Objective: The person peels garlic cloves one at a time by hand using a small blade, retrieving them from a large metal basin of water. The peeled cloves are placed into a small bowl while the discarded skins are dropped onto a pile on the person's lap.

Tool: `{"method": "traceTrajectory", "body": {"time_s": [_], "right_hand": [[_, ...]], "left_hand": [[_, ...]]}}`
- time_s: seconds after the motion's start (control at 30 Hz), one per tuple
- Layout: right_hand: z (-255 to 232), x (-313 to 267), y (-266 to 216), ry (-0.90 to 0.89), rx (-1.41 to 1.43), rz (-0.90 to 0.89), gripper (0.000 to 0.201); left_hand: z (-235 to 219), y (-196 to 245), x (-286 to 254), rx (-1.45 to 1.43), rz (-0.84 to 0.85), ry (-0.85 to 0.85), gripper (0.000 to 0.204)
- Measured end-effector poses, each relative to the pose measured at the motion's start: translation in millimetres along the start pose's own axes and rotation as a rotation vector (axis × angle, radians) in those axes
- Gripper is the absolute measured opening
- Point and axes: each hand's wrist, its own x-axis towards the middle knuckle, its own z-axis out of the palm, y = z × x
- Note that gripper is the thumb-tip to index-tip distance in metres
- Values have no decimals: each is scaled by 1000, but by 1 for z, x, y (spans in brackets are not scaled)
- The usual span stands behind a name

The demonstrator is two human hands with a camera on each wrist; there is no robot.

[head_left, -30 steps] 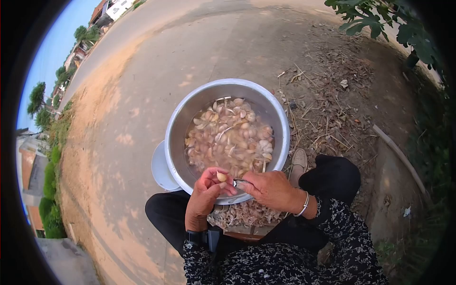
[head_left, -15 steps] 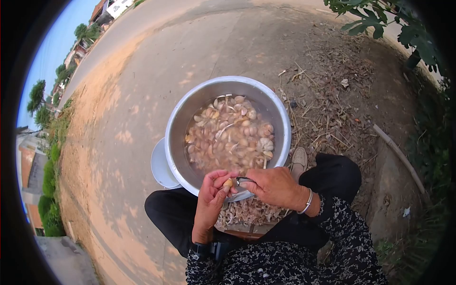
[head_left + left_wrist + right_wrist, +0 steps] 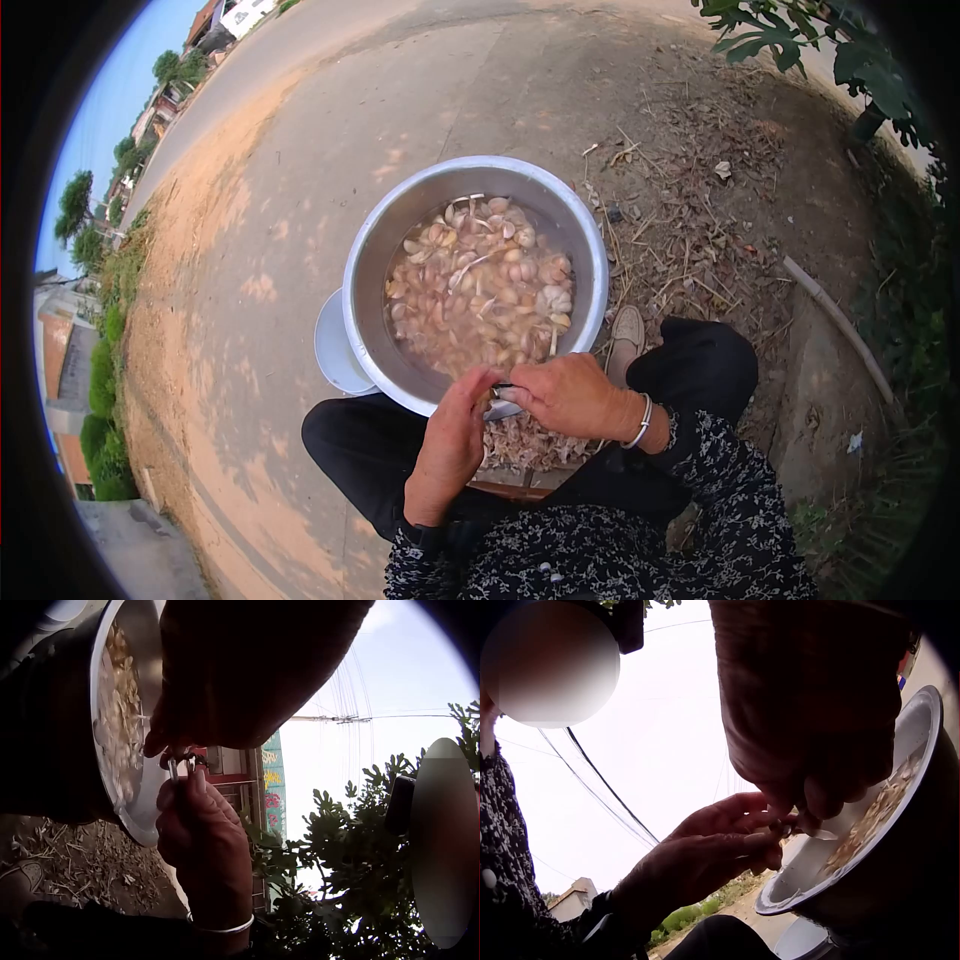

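Note:
A wide metal basin (image 3: 360, 235) holds garlic cloves (image 3: 485, 285) in cloudy water. Over its near rim the left hand (image 3: 450, 440) pinches a garlic clove (image 3: 489, 403), mostly covered by the fingers in the head view. Close against it, the right hand (image 3: 580, 398), with a bangle at the wrist, grips a small metal tool (image 3: 503, 387) whose tip meets the clove. In the left wrist view the tool (image 3: 174, 769) shows as a bright metal loop between the hands. In the right wrist view a pale blade-like piece (image 3: 822, 834) sticks out beneath the right hand (image 3: 817, 735).
Garlic skins (image 3: 530, 445) lie heaped below the basin's near side. A pale bowl (image 3: 336, 345) stands partly behind the basin's left. Bent knees flank the basin, with a shoe (image 3: 627, 335) at its right. Dry leaves and a stick (image 3: 838, 322) lie farther right.
The left hand has turned and closed in over the clove, which was plainly visible before. Both hands now meet, with the tool mostly hidden between them.

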Motion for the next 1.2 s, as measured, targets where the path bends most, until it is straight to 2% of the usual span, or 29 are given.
{"method": "traceTrajectory", "body": {"time_s": [0.03,0.1,0.13,0.2,0.27,0.4,0.47,0.53,0.57,0.6,0.63,0.7,0.73,0.77,0.83,0.9,0.97,1.0,1.03,1.1,1.17,1.2], "right_hand": [[-1,-1,2,-8,45,-24,22],[2,-4,7,-17,90,-45,22],[7,-4,12,-7,149,-89,22],[11,-4,15,2,209,-135,21],[11,-4,15,-41,360,-145,23],[16,-3,21,-95,491,-182,24],[16,-2,21,-171,686,-162,26],[17,0,20,-175,703,-140,26],[18,0,20,-177,726,-113,26],[17,0,18,-178,725,-114,26],[16,0,16,-139,669,-99,26],[17,2,14,-101,615,-90,26],[20,1,15,-48,544,-109,25],[22,1,16,5,472,-128,25],[22,1,15,-1,455,-124,25],[25,1,13,0,439,-120,24],[29,2,7,79,550,-188,23],[28,0,6,79,550,-187,23],[25,-2,3,80,551,-154,22],[22,-4,2,74,552,-120,21],[21,-6,4,91,378,-149,20],[20,-7,5,89,381,-151,20]], "left_hand": [[-3,1,-2,-1,1,-5,47],[-7,3,-6,-276,-185,-81,42],[-8,3,-8,-278,-186,-82,42],[-10,2,-11,-730,-350,-83,39],[-14,-1,-13,-820,-366,-79,40],[-15,-11,-17,-998,-381,-77,42],[-13,-16,-19,-1066,-406,-63,43],[-10,-14,-18,-1133,-428,-50,45],[-7,-9,-17,-1185,-398,45,42],[-3,-6,-16,-1235,-367,141,39],[2,-8,-17,-1235,-364,145,39],[13,-15,-21,-712,-347,288,26],[16,-10,-20,-633,-340,338,19],[19,-8,-20,-634,-340,340,19],[23,-2,-21,-644,-402,350,25],[26,3,-20,-690,-404,347,32],[32,3,-22,-791,-433,198,36],[36,1,-21,-929,-453,236,33],[36,-1,-19,-927,-452,233,33],[33,-3,-13,-1433,-562,289,30],[28,-9,-14,-1484,-587,267,28],[25,-13,-15,-1535,-609,240,27]]}}
